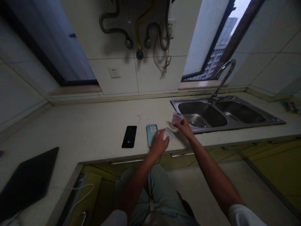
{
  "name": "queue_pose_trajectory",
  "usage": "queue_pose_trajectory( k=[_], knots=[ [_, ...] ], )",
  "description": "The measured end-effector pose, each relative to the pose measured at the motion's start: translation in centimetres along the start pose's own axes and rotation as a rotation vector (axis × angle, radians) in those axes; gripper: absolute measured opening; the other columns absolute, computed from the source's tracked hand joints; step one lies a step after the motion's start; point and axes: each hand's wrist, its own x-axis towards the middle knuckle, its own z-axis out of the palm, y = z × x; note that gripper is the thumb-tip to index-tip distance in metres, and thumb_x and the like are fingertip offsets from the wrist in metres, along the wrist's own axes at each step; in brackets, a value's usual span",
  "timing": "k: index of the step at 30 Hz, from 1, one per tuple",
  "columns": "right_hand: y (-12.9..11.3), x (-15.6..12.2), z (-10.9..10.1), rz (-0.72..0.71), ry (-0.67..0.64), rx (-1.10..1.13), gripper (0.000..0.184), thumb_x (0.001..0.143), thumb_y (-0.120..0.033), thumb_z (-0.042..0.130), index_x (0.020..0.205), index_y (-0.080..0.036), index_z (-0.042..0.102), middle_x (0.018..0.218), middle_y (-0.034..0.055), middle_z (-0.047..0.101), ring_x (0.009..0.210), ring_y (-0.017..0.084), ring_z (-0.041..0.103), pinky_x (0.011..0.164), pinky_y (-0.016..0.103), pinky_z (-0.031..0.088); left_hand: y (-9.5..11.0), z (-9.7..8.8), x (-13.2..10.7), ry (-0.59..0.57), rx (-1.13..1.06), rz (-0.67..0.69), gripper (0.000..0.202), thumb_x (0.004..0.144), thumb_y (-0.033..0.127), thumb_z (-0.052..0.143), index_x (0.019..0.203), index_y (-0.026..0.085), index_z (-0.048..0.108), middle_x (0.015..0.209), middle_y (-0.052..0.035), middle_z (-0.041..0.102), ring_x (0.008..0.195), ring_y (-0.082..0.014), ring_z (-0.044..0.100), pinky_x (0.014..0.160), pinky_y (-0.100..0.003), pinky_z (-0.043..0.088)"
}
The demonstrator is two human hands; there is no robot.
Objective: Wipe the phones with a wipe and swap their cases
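My right hand [184,128] pinches a small clear plastic bag with a pink strip [176,118] just above the counter [94,125], near the left edge of the sink. My left hand [159,143] rests on the counter with fingers closed on a small clear piece of plastic [169,133]. It partly covers a teal phone [151,133] lying back up. A black phone [129,136] lies to the left of it.
A steel double sink [275,121] with a curved tap [224,75] fills the counter's right side. A dark flat board [25,179] lies at the near left. Hoses [141,28] and a wall socket [114,72] are on the tiled wall. A white cable [80,194] hangs below the counter.
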Motion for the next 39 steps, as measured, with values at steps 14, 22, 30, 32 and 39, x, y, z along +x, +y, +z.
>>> queue_pose_trajectory(
  k=[14, 22, 30, 32, 39],
  knots=[
    [-3.9, -5.6, -0.4, 0.192, 0.029, 0.701, 0.042, 0.065, -0.04, 0.086, 0.099, -0.024, 0.068, 0.102, 0.0036, 0.075, 0.09, 0.024, 0.072, 0.072, 0.04, 0.064, 2.2, 1.6, 2.8, 0.049, -0.949, -0.336, 0.076, 0.07, 0.061, 0.076, 0.129, 0.019, 0.057, 0.112, -0.0109, 0.065, 0.078, -0.0182, 0.069, 0.064, -0.032, 0.061],
    [-3.9, -7.5, 1.5, 0.178, 0.115, 0.73, 0.039, 0.065, -0.035, 0.087, 0.096, -0.021, 0.069, 0.098, 0.0052, 0.077, 0.092, 0.026, 0.074, 0.076, 0.04, 0.064, 2.1, 1.2, 1.6, 0.17, -1.013, -0.436, 0.047, 0.076, 0.039, 0.074, 0.116, 0.014, 0.068, 0.102, -0.0082, 0.069, 0.08, -0.0174, 0.066, 0.069, -0.032, 0.061],
    [-3.2, -8.3, 2.4, 0.225, 0.149, 0.766, 0.039, 0.064, -0.039, 0.086, 0.095, -0.02, 0.07, 0.099, 0.0086, 0.077, 0.096, 0.03, 0.073, 0.082, 0.047, 0.062, 2.2, 1.1, 1.0, 0.197, -0.678, -0.411, 0.039, 0.092, 0.033, 0.052, 0.122, 0.012, 0.065, 0.1, -0.0102, 0.071, 0.062, -0.016, 0.066, 0.06, -0.03, 0.057],
    [-3.0, -8.3, 2.1, 0.231, 0.145, 0.759, 0.04, 0.063, -0.04, 0.086, 0.094, -0.02, 0.07, 0.099, 0.0092, 0.077, 0.097, 0.031, 0.072, 0.083, 0.048, 0.062, 2.5, 1.3, 0.8, 0.187, -0.575, -0.406, 0.039, 0.095, 0.032, 0.047, 0.124, 0.012, 0.063, 0.1, -0.0113, 0.072, 0.056, -0.0153, 0.066, 0.057, -0.028, 0.054],
    [-3.1, -9.0, 1.9, 0.223, 0.25, 0.746, 0.039, 0.063, -0.038, 0.087, 0.091, -0.017, 0.07, 0.096, 0.0084, 0.077, 0.087, 0.028, 0.074, 0.079, 0.046, 0.063, 3.5, 2.9, 0.9, 0.217, -0.394, -0.389, 0.04, 0.098, 0.027, 0.037, 0.125, 0.011, 0.061, 0.099, -0.0138, 0.072, 0.058, -0.0144, 0.064, 0.06, -0.027, 0.052]
  ],
)
